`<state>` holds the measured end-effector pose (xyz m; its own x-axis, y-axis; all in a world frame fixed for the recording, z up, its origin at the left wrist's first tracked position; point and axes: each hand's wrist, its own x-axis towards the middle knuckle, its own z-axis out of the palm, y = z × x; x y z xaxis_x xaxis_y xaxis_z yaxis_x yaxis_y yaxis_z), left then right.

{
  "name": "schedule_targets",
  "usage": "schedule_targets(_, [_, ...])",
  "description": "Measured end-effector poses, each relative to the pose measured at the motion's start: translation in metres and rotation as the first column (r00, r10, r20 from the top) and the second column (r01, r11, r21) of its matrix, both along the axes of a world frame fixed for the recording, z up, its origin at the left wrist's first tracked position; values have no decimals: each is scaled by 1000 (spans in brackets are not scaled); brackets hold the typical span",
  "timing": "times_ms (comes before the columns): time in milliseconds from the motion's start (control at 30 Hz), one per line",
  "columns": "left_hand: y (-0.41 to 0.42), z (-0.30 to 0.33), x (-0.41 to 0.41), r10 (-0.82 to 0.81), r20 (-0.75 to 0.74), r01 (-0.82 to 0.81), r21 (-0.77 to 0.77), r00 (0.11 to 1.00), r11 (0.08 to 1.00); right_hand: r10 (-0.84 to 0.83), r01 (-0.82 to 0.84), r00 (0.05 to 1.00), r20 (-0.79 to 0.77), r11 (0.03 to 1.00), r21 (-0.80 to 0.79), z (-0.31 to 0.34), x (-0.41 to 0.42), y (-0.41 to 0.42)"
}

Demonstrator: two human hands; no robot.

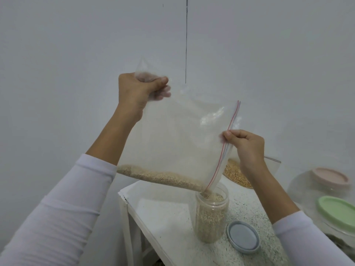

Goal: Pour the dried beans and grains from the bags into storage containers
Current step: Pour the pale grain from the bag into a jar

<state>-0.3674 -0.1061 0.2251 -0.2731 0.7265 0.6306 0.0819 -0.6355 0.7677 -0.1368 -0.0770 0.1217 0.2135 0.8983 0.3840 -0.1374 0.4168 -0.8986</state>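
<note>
A clear zip bag hangs tilted above a clear plastic jar on the small white table. My left hand grips the bag's upper closed corner. My right hand pinches the bag's zip edge, with its red and blue strip. Pale tan grain lies along the bag's low edge and runs out of its lowest open corner into the jar's mouth. The jar is nearly full of the same grain.
A blue-grey lid lies on the table right of the jar. Behind my right hand rests another bag of yellow grain. At the right stand clear jars with a pink lid and a green lid.
</note>
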Motion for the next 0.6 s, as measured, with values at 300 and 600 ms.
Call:
schedule_targets(300, [-5,0,-3,11,13,-11,0,1000,1000,-2,3,998,-60,1000,15,1,-3,-3])
schedule_targets(600, [-8,-1,-4,18,5,-18,-8,1000,1000,34,-33,999,-38,999,15,2,-4,-7])
